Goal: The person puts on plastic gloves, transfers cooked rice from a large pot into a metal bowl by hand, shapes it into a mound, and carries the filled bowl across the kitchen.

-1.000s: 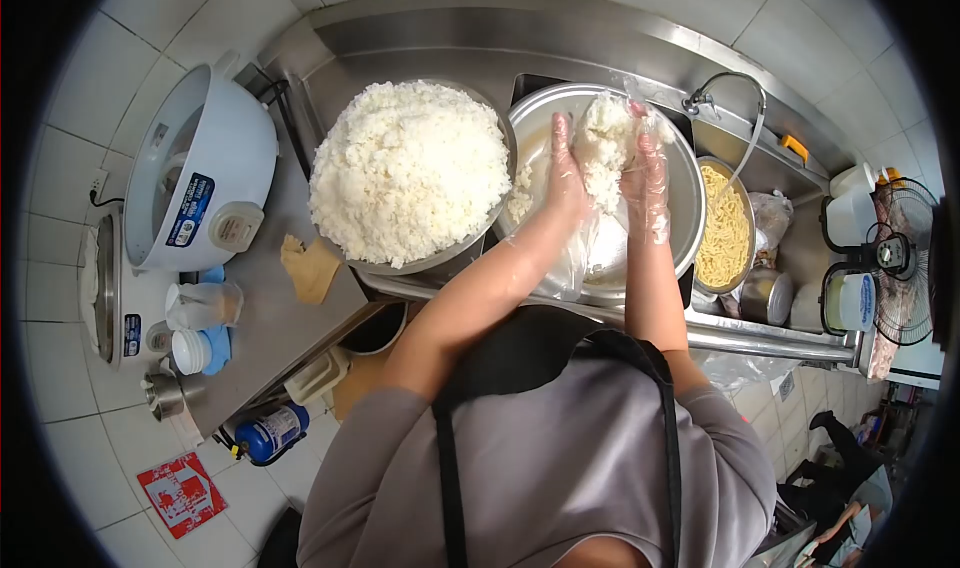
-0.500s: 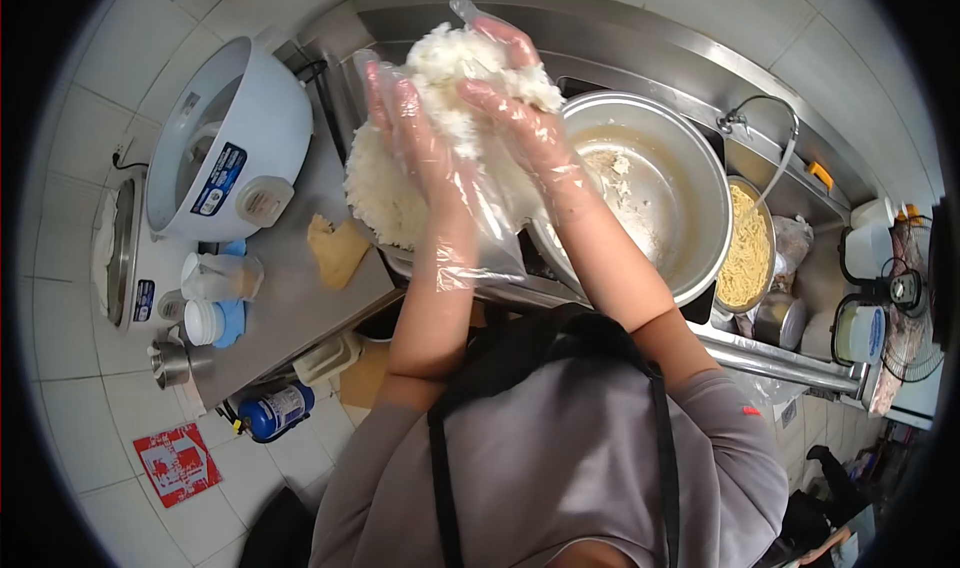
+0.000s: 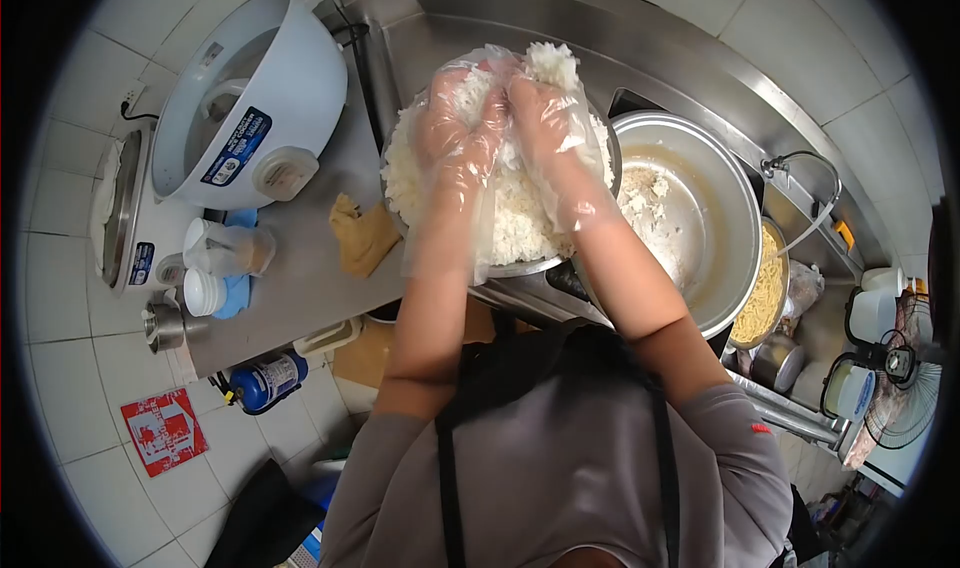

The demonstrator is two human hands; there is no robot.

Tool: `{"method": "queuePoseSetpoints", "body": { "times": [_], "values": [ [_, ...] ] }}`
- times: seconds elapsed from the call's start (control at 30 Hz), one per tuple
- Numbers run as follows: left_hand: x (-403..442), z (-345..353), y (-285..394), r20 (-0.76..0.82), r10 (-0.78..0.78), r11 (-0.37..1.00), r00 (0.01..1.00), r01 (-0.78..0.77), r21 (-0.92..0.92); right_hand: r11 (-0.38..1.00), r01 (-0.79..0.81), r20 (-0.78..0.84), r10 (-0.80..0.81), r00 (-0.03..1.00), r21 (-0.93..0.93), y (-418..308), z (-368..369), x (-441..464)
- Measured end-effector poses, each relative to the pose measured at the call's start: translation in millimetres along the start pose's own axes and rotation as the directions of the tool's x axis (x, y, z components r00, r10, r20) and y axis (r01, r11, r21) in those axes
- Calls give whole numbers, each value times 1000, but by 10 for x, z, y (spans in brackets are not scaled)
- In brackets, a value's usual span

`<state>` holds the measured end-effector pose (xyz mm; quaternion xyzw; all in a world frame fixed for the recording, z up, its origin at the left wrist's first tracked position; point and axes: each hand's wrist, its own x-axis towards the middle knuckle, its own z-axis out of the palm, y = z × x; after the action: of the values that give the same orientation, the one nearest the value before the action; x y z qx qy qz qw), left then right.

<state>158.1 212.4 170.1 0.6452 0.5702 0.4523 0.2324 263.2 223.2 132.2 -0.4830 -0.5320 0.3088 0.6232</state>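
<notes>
Thin clear plastic gloves cover both my hands. Cooked white rice (image 3: 530, 230) is heaped in a wide metal bowl (image 3: 527, 268), and my hands are over it, close together. My left hand (image 3: 458, 123) is curled round a portion of the rice. My right hand (image 3: 545, 118) grips rice too, with a clump (image 3: 552, 65) showing above its fingers. Part of the bowl's rim and of the heap is hidden by my hands and forearms. To the right stands a large metal pot (image 3: 690, 213) with rice remnants on its bottom.
A big pale-blue rice cooker (image 3: 290, 98) stands on the left counter, near a tan cloth (image 3: 362, 236) and plastic cups (image 3: 205, 293). Farther right are a bowl of yellow noodles (image 3: 762, 293), a hose tap (image 3: 775, 166) and a fan (image 3: 905, 408). A blue cylinder (image 3: 268, 381) sits below the counter.
Both hands have come down from a raised lump of rice into the bowl's heap, and the lump has broken up between them. The camera view has shifted slightly.
</notes>
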Motion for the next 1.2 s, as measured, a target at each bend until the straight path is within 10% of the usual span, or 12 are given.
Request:
{"method": "queuePoseSetpoints", "body": {
  "times": [0.07,0.13,0.2,0.37,0.53,0.77,0.87,1.2],
  "values": [
    [-12,-61,131,68,-88,993,994,82,83,995,-92,-31,93,995,38,13,-2,-42],
    [62,40,-154,66,139,985,988,-145,92,997,-40,82,46,996,-69,64,-83,-22],
    [109,56,-285,88,243,959,966,-253,131,932,-241,167,201,965,271,-201,-170,15],
    [97,-2,-367,86,251,956,964,-261,138,975,-124,244,76,967,187,-264,-417,147],
    [208,-8,-440,264,-18,997,964,-3,79,976,208,244,-219,945,71,-270,-395,188],
    [187,-160,-69,23,-141,969,990,133,210,991,-12,158,-9,987,133,-522,-426,204],
    [225,-293,-69,248,-168,980,954,136,142,985,158,227,-138,964,-72,-477,-452,279],
    [-57,-182,-109,265,463,748,846,-533,395,999,-12,215,5,977,33,-538,-442,391]
  ]
}}
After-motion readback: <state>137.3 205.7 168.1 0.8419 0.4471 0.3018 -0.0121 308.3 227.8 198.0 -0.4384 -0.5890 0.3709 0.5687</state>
